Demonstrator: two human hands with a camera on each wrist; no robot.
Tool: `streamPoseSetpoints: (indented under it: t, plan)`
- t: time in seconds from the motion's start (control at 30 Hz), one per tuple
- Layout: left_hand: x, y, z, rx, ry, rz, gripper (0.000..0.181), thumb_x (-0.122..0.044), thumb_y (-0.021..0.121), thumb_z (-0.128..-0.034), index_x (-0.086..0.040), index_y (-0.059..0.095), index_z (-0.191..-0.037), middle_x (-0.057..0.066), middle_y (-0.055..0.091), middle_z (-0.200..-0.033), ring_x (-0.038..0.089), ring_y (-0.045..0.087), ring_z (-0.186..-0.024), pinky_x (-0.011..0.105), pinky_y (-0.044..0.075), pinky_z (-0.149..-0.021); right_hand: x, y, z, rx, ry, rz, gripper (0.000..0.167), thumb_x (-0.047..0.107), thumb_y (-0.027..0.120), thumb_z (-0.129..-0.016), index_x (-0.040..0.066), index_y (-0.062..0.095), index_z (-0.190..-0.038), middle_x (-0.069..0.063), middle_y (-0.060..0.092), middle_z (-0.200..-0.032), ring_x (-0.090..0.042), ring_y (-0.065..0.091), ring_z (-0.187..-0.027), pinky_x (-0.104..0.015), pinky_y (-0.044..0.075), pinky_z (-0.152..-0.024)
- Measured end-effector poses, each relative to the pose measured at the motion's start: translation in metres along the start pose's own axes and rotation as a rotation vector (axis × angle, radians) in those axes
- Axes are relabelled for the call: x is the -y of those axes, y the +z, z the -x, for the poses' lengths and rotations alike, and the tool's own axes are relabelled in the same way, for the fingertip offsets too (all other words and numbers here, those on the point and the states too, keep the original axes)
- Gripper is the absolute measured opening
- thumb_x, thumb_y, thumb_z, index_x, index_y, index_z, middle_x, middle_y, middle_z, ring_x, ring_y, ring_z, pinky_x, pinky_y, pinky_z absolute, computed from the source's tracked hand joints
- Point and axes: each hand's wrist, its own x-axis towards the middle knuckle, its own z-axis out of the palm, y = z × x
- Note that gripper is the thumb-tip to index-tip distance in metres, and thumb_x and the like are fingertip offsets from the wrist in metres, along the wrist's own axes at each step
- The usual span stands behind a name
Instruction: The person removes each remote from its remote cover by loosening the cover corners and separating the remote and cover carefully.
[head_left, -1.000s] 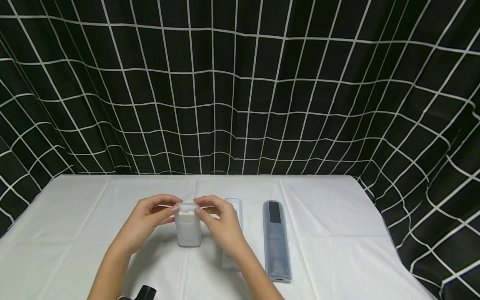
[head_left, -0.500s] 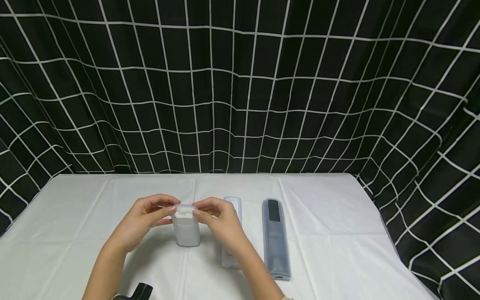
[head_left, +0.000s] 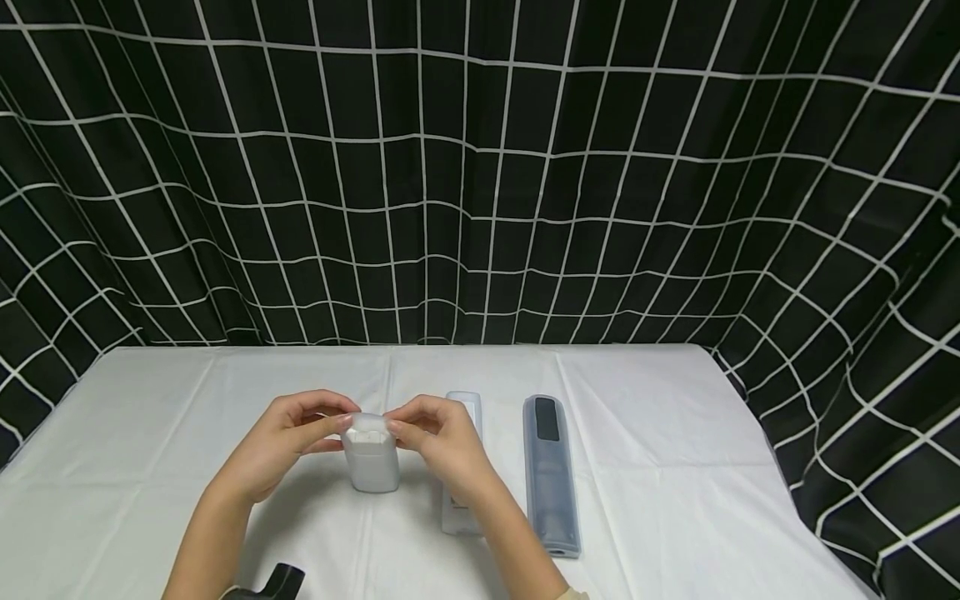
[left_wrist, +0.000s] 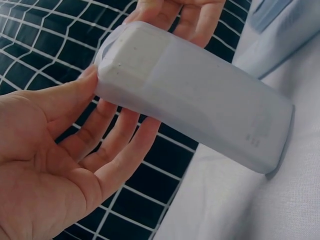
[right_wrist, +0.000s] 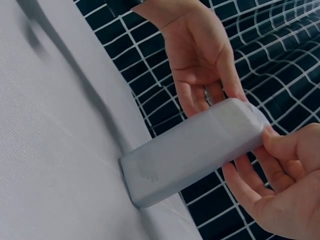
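Note:
A white remote control in a pale translucent sleeve (head_left: 372, 468) stands on its lower end on the table, leaning slightly. At its upper left corner the left hand (head_left: 288, 435) pinches the sleeve's edge between thumb and fingers. The right hand (head_left: 444, 442) pinches the upper right corner in the same way. Up close in the left wrist view, the remote's whitish top end (left_wrist: 142, 52) shows near the sleeve's mouth. Fingers of the left hand (left_wrist: 132, 142) lie along one side. In the right wrist view, the sleeve's flat face (right_wrist: 175, 150) is towards the camera.
Partly hidden by the right forearm lies another pale, cased remote-like object (head_left: 460, 518). Farther right is a long blue-grey translucent remote cover (head_left: 553, 492) with a dark window. A white cloth (head_left: 675, 467) covers the table; a black gridded curtain (head_left: 480, 183) hangs behind.
The sleeved remote's top has dipped a little and leans more, while both hands keep hold of the corners. The other two objects lie where they were.

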Motion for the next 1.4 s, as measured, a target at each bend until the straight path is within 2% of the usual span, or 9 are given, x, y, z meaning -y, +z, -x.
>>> streamPoseSetpoints:
  t: [0.67,1.4]
  plan:
    - [0.0057,0.0031,-0.0055,-0.017,-0.01,-0.002,0.029,-0.008,0.063,-0.1044,0.016,0.063,-0.121,0.002,0.071,-0.107,0.012,0.071,-0.098,0.036,0.062,-0.092,-0.0028,-0.0005,-0.0012,-0.044,0.031,-0.04,0.016,0.001,0.066,-0.101,-0.013,0.07,-0.11,-0.023,0.076,-0.109,-0.016,0.073,-0.094,-0.039,0.064,-0.09]
    - [0.009,0.0035,-0.0048,-0.049,-0.035,0.002,0.026,-0.007,0.062,-0.1046,0.014,0.064,-0.119,-0.002,0.07,-0.104,0.011,0.071,-0.095,0.031,0.062,-0.088,-0.0041,0.0057,-0.0016,-0.09,0.055,-0.04,0.016,0.001,0.068,-0.101,-0.012,0.071,-0.109,-0.019,0.077,-0.104,-0.009,0.068,-0.084,-0.033,0.065,-0.084]
